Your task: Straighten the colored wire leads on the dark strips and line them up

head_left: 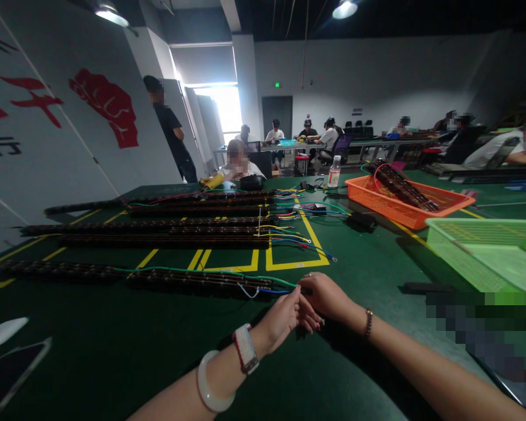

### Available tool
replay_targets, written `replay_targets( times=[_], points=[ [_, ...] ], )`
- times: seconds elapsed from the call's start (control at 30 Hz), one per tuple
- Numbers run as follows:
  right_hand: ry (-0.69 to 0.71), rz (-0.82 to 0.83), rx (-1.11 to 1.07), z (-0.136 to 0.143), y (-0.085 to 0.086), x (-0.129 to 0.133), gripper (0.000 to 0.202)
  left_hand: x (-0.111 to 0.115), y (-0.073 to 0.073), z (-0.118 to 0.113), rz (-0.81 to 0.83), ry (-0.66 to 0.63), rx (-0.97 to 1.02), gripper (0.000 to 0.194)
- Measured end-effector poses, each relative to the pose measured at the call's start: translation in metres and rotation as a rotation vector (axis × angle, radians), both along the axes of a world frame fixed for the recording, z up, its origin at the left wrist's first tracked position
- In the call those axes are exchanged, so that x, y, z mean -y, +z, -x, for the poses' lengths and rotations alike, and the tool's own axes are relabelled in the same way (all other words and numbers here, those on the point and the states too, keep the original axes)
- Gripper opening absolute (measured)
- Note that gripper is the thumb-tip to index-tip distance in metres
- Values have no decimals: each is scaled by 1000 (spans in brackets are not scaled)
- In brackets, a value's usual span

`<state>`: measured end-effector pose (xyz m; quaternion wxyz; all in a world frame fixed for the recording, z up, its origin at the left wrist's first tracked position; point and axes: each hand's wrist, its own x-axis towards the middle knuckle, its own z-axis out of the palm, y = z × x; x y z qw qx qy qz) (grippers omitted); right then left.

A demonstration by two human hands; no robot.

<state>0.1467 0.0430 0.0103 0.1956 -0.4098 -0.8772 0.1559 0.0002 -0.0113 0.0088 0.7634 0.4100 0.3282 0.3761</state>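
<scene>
A long dark bundle (pixel 193 282) lies across the green table, nearest to me, with a green wire (pixel 245 273) and a blue wire (pixel 274 291) running from its right end. A white tie (pixel 248 290) loops loosely at that end. My left hand (pixel 291 313) pinches the green wire near its tip, its other fingers partly spread. Beside it, touching or nearly so, my right hand (pixel 322 292) is closed with curled fingers at the wire ends; what it holds is hidden.
More dark bundles (pixel 158 240) with coloured wires lie beyond, over yellow tape lines. An orange basket (pixel 409 217) holding a bundle and a green basket (pixel 464 257) stand at right. A bottle (pixel 334 172) stands behind. Several people are in the background.
</scene>
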Motion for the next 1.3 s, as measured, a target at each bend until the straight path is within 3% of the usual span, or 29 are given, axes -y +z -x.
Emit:
replay_targets(
  times=[0.2, 0.4, 0.7, 0.83, 1.3],
  points=[
    [23, -151, 41, 1, 0, 2, 21, -5, -5, 1, 103, 11, 104, 48],
    [77, -369, 223, 0, 9, 8, 8, -11, -9, 2, 198, 0, 235, 41],
    [163, -616, 495, 1, 6, 16, 20, -7, -8, -3, 363, 254, 373, 18],
    [151, -634, 505, 5, 6, 19, 20, -4, -4, -6, 400, 339, 374, 15],
    [143, -583, 540, 18, 18, 39, 20, -6, -6, -6, 416, 405, 369, 15]
  ],
)
